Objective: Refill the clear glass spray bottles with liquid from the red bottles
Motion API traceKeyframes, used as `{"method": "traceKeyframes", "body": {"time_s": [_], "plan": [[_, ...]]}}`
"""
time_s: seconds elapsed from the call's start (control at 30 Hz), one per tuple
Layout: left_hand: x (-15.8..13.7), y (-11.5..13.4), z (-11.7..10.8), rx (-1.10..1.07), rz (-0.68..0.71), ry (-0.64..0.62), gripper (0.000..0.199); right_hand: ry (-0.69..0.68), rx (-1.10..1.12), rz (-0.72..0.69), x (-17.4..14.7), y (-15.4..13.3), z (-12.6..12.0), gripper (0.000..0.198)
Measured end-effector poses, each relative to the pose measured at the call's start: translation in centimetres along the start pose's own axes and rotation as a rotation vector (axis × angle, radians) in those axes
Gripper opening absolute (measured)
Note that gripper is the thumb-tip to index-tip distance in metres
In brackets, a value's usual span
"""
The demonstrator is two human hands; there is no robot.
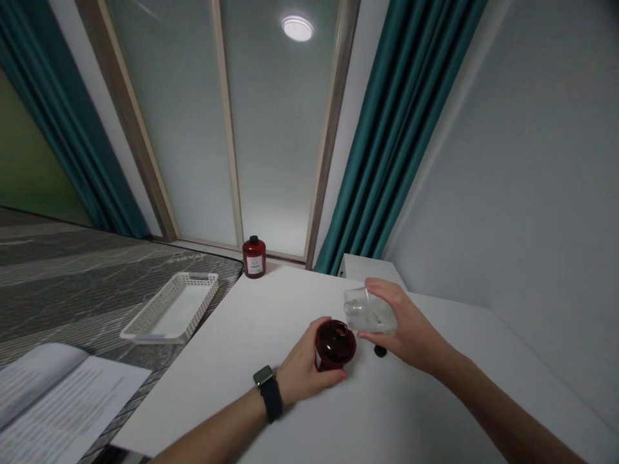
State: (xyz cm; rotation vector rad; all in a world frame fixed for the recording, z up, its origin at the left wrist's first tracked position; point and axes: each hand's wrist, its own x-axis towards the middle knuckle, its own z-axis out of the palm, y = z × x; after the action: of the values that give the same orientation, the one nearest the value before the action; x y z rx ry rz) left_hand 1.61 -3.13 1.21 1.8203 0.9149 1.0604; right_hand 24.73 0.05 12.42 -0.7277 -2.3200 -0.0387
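Amber-red open jar upright on white table, left hand fingers wrapped round it, steadying. Clear bottle gripped in right hand, tilted mouth-down just above jar opening. Black cap beside jar; second red bottle well apart.

Dim room, ceiling lamp glaring off the glass, soft shadows, wide-angle stretch at edges

Bare forearms, no sleeves; a black smartwatch with dark strap on the left wrist.
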Motion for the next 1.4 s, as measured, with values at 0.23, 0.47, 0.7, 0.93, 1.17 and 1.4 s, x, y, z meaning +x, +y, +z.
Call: {"method": "traceKeyframes", "body": {"time_s": [0.23,0.47,0.7,0.93,1.17,1.4], "plan": [[0.0,0.2,-0.7,-0.099,0.100,-0.025,0.086,0.204,0.252,0.362,0.1,-0.4,2.2,0.055],[3.9,3.7,-4.1,-0.119,0.053,0.159,0.048,0.372,0.423,0.369,1.1,-0.1,5.1,0.053],[7.5,6.9,-5.9,-0.199,-0.008,-0.030,0.057,0.348,0.495,0.303,2.6,-0.9,5.9,0.052],[8.2,7.5,-5.6,-0.557,-0.080,-0.058,0.044,0.325,0.531,0.292,3.6,-1.9,5.3,0.056],[8.2,6.0,-6.3,-0.615,-0.058,0.117,0.036,0.398,0.534,0.442,-3.2,-2.5,8.2,0.047],[7.8,4.0,-5.9,-0.525,-0.024,0.204,0.033,0.210,0.584,0.549,-6.4,-3.4,11.0,0.086]]}}
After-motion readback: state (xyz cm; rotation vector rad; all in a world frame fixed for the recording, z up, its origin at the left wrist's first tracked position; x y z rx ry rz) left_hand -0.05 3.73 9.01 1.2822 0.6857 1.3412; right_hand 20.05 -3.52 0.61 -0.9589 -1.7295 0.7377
